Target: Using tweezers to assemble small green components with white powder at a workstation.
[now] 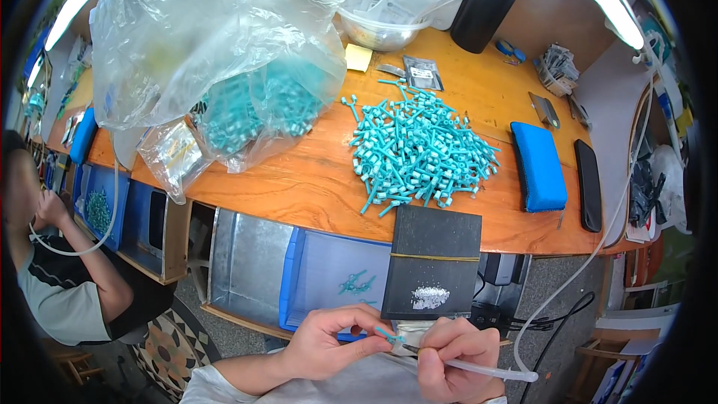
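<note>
A wooden bench bears teal pieces, a clear bag, a blue pad.

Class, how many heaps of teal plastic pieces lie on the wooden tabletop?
2: loose teal heap, centre; bagged teal heap, left, inside the clear plastic bag. More may be hidden.

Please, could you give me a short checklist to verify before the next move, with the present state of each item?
1. Teal piece gripped: ok, pinched in the left hand.
2. Thin tool held: ok, in the right hand, pointing toward the piece.
3. Tool tip touching the piece: cannot tell, they are too close together.
4. White bits gathered: ok, one patch on the black board.
5. Blue tray accessible: ok, uncovered on the left, with a few teal pieces inside.
</note>
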